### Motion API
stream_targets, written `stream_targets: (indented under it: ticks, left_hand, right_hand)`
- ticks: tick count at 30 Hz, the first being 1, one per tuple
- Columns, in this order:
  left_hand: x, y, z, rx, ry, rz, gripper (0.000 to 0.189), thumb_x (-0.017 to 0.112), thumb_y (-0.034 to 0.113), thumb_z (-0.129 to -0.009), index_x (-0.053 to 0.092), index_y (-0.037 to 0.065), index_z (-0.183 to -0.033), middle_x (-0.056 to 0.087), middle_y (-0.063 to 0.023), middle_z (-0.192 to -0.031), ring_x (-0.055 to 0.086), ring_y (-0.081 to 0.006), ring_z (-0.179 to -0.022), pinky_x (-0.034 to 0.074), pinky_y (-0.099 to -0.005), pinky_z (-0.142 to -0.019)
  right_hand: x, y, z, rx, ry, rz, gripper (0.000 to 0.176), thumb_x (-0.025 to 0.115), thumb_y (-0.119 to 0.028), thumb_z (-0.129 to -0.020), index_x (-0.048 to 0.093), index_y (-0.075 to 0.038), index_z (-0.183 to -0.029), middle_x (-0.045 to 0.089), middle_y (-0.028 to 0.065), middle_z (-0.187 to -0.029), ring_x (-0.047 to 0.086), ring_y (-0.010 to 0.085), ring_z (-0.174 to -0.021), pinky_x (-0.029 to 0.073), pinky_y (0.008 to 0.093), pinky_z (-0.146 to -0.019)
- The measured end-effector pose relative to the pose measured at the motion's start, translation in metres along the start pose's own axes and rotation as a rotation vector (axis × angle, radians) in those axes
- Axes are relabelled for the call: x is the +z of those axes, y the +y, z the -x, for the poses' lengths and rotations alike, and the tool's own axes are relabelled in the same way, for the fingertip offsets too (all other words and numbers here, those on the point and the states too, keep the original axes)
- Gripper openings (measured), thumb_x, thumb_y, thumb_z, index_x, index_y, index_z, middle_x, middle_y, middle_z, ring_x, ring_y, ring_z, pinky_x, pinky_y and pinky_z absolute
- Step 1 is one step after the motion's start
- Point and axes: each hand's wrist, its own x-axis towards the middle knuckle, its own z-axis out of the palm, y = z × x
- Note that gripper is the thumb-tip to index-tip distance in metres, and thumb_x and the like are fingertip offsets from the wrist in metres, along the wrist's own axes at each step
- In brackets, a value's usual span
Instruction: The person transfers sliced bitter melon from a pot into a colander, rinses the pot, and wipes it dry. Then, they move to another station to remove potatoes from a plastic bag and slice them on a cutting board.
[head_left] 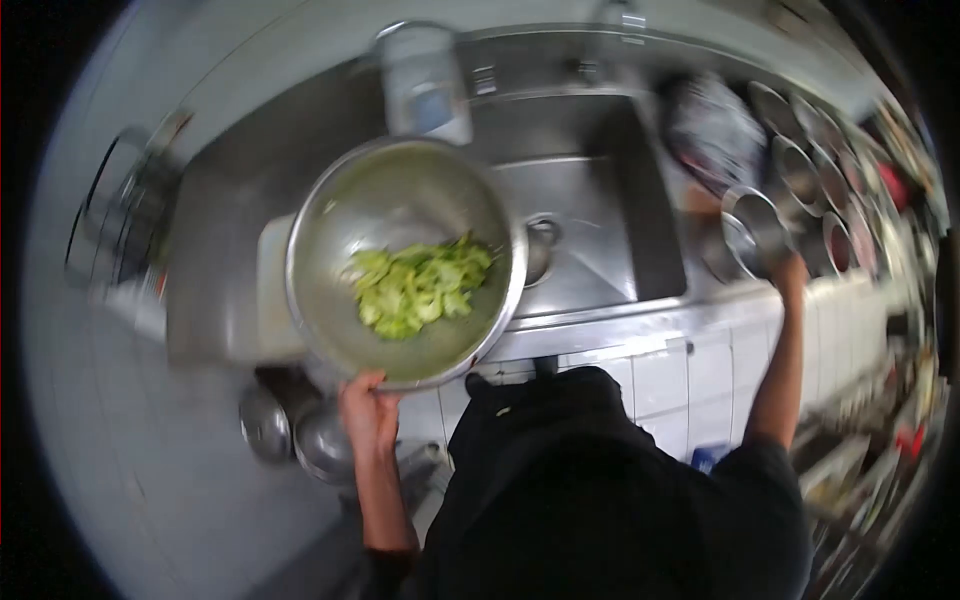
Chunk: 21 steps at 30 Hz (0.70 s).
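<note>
- My left hand (368,412) grip is clamped on the steel bowl (400,190) rim, lower centre; best held level so the greens (420,285) don't slide.
- My right hand (792,268) is at the small cup (752,225), right of frame; too blurred to tell its grip.

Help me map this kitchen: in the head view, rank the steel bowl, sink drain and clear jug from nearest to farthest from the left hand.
1. The steel bowl, its near rim held by the left hand.
2. The sink drain, right of the bowl.
3. The clear jug, beyond the bowl's far rim.
</note>
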Motion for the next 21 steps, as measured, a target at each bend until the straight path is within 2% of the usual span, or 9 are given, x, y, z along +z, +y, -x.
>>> stream_targets:
  ticks: [1, 2, 3, 6, 8, 12, 14, 16, 21]
  left_hand:
    - [0.0, 0.0, -0.001, 0.012, 0.055, 0.024, 0.046, 0.054, -0.007, -0.079, 0.049, 0.002, -0.124, 0.061, -0.0133, -0.112, 0.066, -0.0313, -0.094, 0.058, -0.0539, -0.078]
    - [0.001, 0.0, 0.002, 0.043, 0.086, 0.044, 0.046, 0.054, -0.007, -0.079, 0.048, 0.001, -0.125, 0.06, -0.0135, -0.113, 0.066, -0.0313, -0.094, 0.059, -0.0549, -0.077]
    - [-0.002, 0.005, 0.004, 0.071, 0.104, 0.059, 0.047, 0.054, -0.006, -0.079, 0.048, 0.001, -0.125, 0.06, -0.0137, -0.114, 0.066, -0.0313, -0.093, 0.059, -0.056, -0.077]
    - [0.038, -0.01, 0.018, 0.182, 0.194, 0.001, 0.041, 0.053, -0.006, -0.081, 0.05, -0.001, -0.122, 0.063, -0.0123, -0.104, 0.067, -0.0251, -0.079, 0.058, -0.0387, -0.063]
    - [0.042, -0.018, 0.017, 0.262, 0.239, -0.065, 0.041, 0.053, -0.006, -0.081, 0.049, -0.001, -0.122, 0.063, -0.0124, -0.101, 0.065, -0.0225, -0.069, 0.056, -0.0344, -0.053]
    - [0.09, -0.046, 0.026, 0.371, 0.367, -0.166, 0.041, 0.052, -0.006, -0.081, 0.048, -0.002, -0.121, 0.062, -0.0131, -0.098, 0.061, -0.0187, -0.057, 0.054, -0.0291, -0.043]
    - [0.085, -0.05, 0.018, 0.428, 0.316, -0.18, 0.041, 0.052, -0.006, -0.079, 0.049, -0.003, -0.12, 0.063, -0.013, -0.098, 0.064, -0.0193, -0.064, 0.057, -0.0304, -0.047]
    - [0.078, -0.049, 0.014, 0.453, 0.291, -0.172, 0.041, 0.052, -0.007, -0.078, 0.05, -0.004, -0.119, 0.063, -0.0127, -0.098, 0.066, -0.0193, -0.067, 0.059, -0.031, -0.048]
    - [0.08, -0.034, 0.011, 0.452, 0.199, -0.136, 0.039, 0.054, -0.005, -0.078, 0.053, -0.002, -0.117, 0.063, -0.0111, -0.097, 0.065, -0.0197, -0.069, 0.057, -0.0312, -0.048]
  right_hand:
    - [0.004, 0.01, -0.009, -0.035, -0.091, 0.009, 0.045, 0.075, -0.04, -0.079, 0.07, 0.003, -0.092, 0.07, 0.0254, -0.09, 0.069, 0.0425, -0.087, 0.053, 0.0498, -0.072]
    - [0.069, 0.087, -0.036, -0.037, 0.076, 0.014, 0.042, 0.072, -0.037, -0.082, 0.07, 0.002, -0.096, 0.07, 0.0261, -0.092, 0.068, 0.043, -0.09, 0.053, 0.0508, -0.073]
    - [0.025, 0.041, -0.023, -0.04, -0.06, -0.038, 0.039, 0.067, -0.033, -0.085, 0.069, 0.004, -0.097, 0.069, 0.0275, -0.095, 0.067, 0.0449, -0.093, 0.053, 0.0519, -0.076]
    - [0.104, 0.134, -0.074, -0.023, -0.13, 0.028, 0.052, 0.064, -0.036, -0.084, 0.062, -0.002, -0.123, 0.067, 0.0277, -0.114, 0.064, 0.0482, -0.104, 0.052, 0.0544, -0.085]
    - [0.092, 0.113, -0.073, 0.058, -0.121, 0.028, 0.06, 0.07, -0.047, -0.082, 0.065, -0.002, -0.121, 0.066, 0.0279, -0.117, 0.063, 0.0473, -0.109, 0.05, 0.0529, -0.091]
    - [0.124, 0.121, -0.117, 0.156, -0.131, 0.158, 0.066, 0.072, -0.041, -0.078, 0.059, -0.006, -0.132, 0.065, 0.0251, -0.122, 0.063, 0.0458, -0.111, 0.049, 0.0557, -0.092]
    - [0.099, 0.084, -0.113, 0.107, 0.086, 0.177, 0.06, 0.072, -0.033, -0.08, 0.06, -0.006, -0.132, 0.068, 0.023, -0.119, 0.065, 0.0421, -0.107, 0.05, 0.0539, -0.09]
    - [0.077, 0.041, -0.116, 0.096, -0.005, 0.027, 0.044, 0.068, -0.021, -0.086, 0.065, -0.005, -0.127, 0.07, 0.0213, -0.116, 0.067, 0.039, -0.107, 0.051, 0.0481, -0.092]
    - [0.014, -0.098, -0.078, -0.317, 0.099, -0.521, 0.03, 0.06, -0.012, -0.096, 0.068, -0.004, -0.124, 0.071, 0.0186, -0.117, 0.069, 0.0261, -0.104, 0.051, 0.036, -0.091]
